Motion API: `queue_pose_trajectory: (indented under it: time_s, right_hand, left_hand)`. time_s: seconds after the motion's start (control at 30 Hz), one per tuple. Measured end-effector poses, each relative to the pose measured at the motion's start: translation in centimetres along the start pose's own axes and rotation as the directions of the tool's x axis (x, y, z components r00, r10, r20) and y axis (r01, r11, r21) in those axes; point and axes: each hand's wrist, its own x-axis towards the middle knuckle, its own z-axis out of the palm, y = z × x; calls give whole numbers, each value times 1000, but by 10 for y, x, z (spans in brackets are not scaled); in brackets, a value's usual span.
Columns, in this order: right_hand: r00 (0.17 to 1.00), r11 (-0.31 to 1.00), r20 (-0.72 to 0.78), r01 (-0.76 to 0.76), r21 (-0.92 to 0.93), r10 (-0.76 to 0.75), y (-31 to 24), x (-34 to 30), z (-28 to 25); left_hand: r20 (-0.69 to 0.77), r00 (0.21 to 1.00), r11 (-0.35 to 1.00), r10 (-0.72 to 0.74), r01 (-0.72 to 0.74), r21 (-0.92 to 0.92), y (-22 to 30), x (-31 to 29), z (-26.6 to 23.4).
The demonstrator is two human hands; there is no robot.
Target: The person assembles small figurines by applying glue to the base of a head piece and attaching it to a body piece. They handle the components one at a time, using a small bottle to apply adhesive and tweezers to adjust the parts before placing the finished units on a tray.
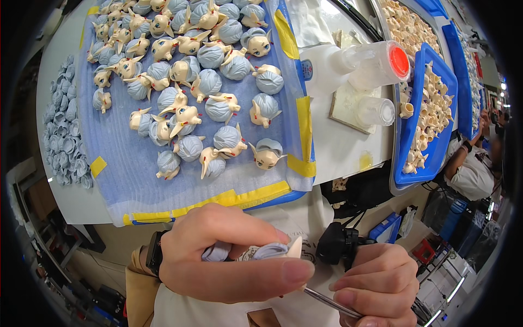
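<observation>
My left hand [218, 275] is closed around a small doll head with a pointed ear [295, 247] and a grey-blue hair piece [271, 250]. The fingers cover most of it, including its face. In my right hand [384, 280], a thin metal rod [331, 303] is pinched between thumb and fingers. Its far end reaches the underside of the doll head by my left thumb; the tip itself is hidden. Both hands are in front of my body, just off the near edge of the foam-lined blue tray [180, 196]. A dark watch [156, 252] is on my left wrist.
Many finished-looking doll heads [190, 147] lie on the foam. Loose grey-blue hair pieces [68, 144] are heaped at left. To the right stand a white bottle [321, 68], a red-topped clear container [376, 64], a small cup [377, 111] and a blue tray [406, 163] of skin-coloured parts.
</observation>
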Motion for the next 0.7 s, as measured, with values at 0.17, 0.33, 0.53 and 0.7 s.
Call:
queue_pose_trajectory:
  time_s: [0.17, 0.33, 0.53, 0.7]
  right_hand:
    - [992, 995, -80, -98, -30, 95, -8, 3, 7]
    - [899, 985, -427, 22, -171, -94, 5, 3, 41]
    - [999, 1000, -34, 11, 1, -11, 1, 1, 3]
    - [821, 970, -560, -29, -242, -115, 5, 6, 51]
  left_hand:
    - [-7, 1000, 1000, 0, 0, 7, -1, 0, 0]
    - [-5, 1000, 1000, 6, -6, 11, 1, 0, 0]
    - [-5, 1000, 1000, 7, -7, 14, 1, 0, 0]
    - [-9, 1000, 1000, 6, -6, 17, 1, 0, 0]
